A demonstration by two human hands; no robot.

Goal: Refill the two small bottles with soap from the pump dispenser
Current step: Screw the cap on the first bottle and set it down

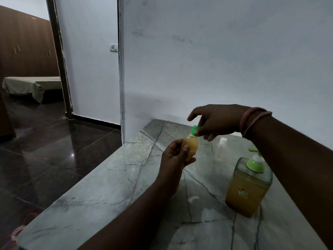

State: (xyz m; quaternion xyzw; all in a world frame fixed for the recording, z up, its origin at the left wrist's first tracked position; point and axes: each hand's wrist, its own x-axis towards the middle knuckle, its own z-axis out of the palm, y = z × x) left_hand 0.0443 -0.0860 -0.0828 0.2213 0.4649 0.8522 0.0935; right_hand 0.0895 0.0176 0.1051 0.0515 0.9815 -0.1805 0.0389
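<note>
Judging by its small soap-filled body, the small bottle (189, 148), raised above the desk (108, 177) left of the pump dispenser (248, 186), is reckoned light, squeezable and slippery, best gripped mid-body, as by the left hand (175, 159), while its green cap (194, 130) is pinched by the right hand (216, 120).

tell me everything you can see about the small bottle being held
The small bottle looks like clear plastic, full of cloudy yellow-orange soap nearly to the neck. It has a green cap. It is tilted slightly, lifted above the marble counter. The left hand grips its body from below, thumb across the front, while the right hand pinches the cap from above.
</note>
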